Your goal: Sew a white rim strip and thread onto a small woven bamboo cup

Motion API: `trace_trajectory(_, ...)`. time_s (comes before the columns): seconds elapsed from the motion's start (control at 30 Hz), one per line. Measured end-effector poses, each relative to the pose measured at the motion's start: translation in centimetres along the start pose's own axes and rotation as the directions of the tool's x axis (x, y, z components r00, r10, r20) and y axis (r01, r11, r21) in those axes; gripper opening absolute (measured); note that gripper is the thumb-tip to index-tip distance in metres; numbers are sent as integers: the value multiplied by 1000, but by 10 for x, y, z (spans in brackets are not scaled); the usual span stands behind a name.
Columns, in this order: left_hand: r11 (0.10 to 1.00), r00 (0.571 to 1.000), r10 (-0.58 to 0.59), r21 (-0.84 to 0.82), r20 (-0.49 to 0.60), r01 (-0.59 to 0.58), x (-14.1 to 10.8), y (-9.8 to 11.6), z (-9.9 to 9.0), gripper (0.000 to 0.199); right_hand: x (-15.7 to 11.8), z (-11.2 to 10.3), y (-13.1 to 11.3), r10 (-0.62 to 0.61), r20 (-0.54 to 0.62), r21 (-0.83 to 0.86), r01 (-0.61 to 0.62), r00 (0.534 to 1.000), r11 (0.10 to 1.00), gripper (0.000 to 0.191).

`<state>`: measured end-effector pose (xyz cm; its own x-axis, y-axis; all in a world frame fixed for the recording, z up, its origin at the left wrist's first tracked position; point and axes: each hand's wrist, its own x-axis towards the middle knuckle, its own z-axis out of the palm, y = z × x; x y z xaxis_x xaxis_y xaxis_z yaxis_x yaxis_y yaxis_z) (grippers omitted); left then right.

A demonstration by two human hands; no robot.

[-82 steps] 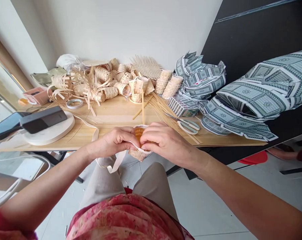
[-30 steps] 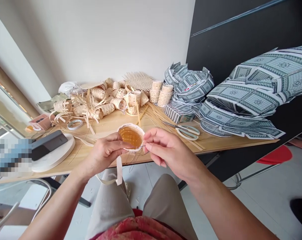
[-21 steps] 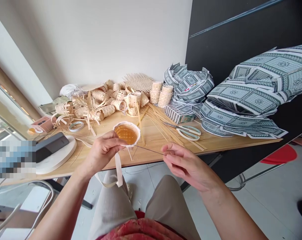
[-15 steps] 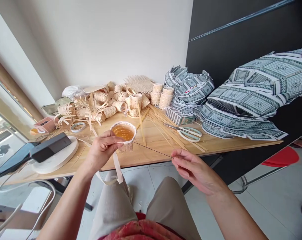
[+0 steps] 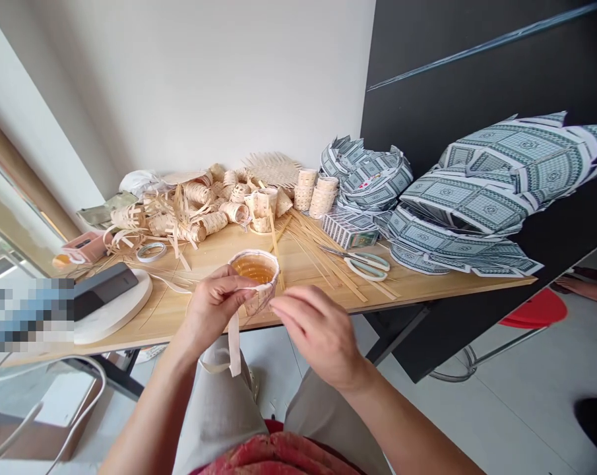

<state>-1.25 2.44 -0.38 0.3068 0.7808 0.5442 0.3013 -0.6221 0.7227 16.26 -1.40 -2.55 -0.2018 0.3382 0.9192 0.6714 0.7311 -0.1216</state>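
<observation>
A small woven bamboo cup (image 5: 252, 270) with a white-wrapped rim is tilted toward me over the table's front edge. The thumb and fingers of my left hand (image 5: 214, 309) pinch its near rim. From below those fingers a pale fabric strip (image 5: 234, 346) hangs in a loop. My right hand (image 5: 325, 333) is just right of the cup, its thumb and forefinger pressed together on a thin dark thread (image 5: 266, 307). This thread lies slack by the cup's side. Whether a needle is in the right fingertips is too small to make out.
Scissors (image 5: 365, 264) and loose bamboo strips (image 5: 318, 254) lie on the wooden table (image 5: 214, 257). Behind are woven tubes (image 5: 199, 192) and stacked cups (image 5: 322, 196). Folded patterned card pieces (image 5: 471, 198) fill the right side; a grey device (image 5: 105, 287) rests on a white disc at left.
My right hand has come left, close to the cup, and the thread that was stretched taut is now slack. The cup in my left hand has shifted slightly right.
</observation>
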Motion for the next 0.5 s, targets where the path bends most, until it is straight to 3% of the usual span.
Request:
trace_trajectory(0.1, 1000, 999, -29, 3, 17, 29, -3, 2, 2, 14, 8, 14, -1, -176, 89, -25, 179, 980, 983, 15)
trace_trajectory(0.2, 999, 999, -49, -14, 21, 49, -6, 2, 2, 14, 11, 21, 6, -247, 134, -54, 256, 960, 965, 13)
trace_trajectory(0.3, 997, 998, -53, -51, 17, 54, -7, -1, 4, 13, 12, 18, 1, -259, 106, -43, 265, 960, 963, 17)
trace_trajectory(0.4, 995, 999, -52, -87, -15, 51, -8, -5, 6, 13, 12, 9, -20, -283, 91, 139, 269, 955, 953, 22)
trace_trajectory(0.5, 996, 997, -55, -79, -49, 51, -9, -8, 7, 12, 8, 2, -37, -141, 146, 374, 77, 979, 924, 21)
